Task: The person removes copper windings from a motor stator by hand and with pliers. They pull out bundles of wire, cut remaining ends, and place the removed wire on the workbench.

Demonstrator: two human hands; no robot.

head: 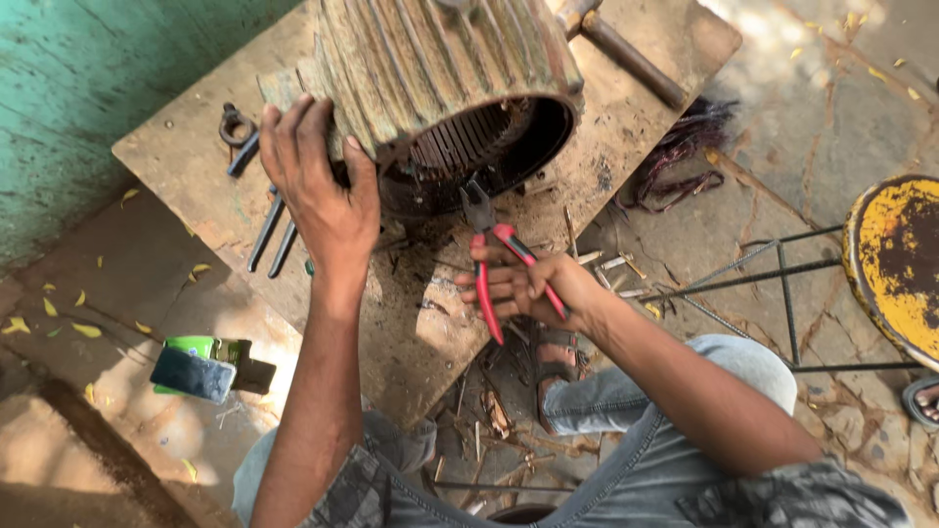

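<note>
Denim knees fill the bottom of the frame, and above them your right hand [533,288] is closed round the red-handled pliers [494,264], nose aimed into the motor stator [460,88] at top centre of the counter [196,166]. Your left hand [318,186] lies spread, open, against the ribbed housing — steadying it. You look mid-way through clearing the slots; next calls for a firm bite inside the bore.

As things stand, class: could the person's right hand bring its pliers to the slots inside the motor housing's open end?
Probably yes: the right hand holds the pliers with their nose at the motor housing rim, nothing between.
</note>
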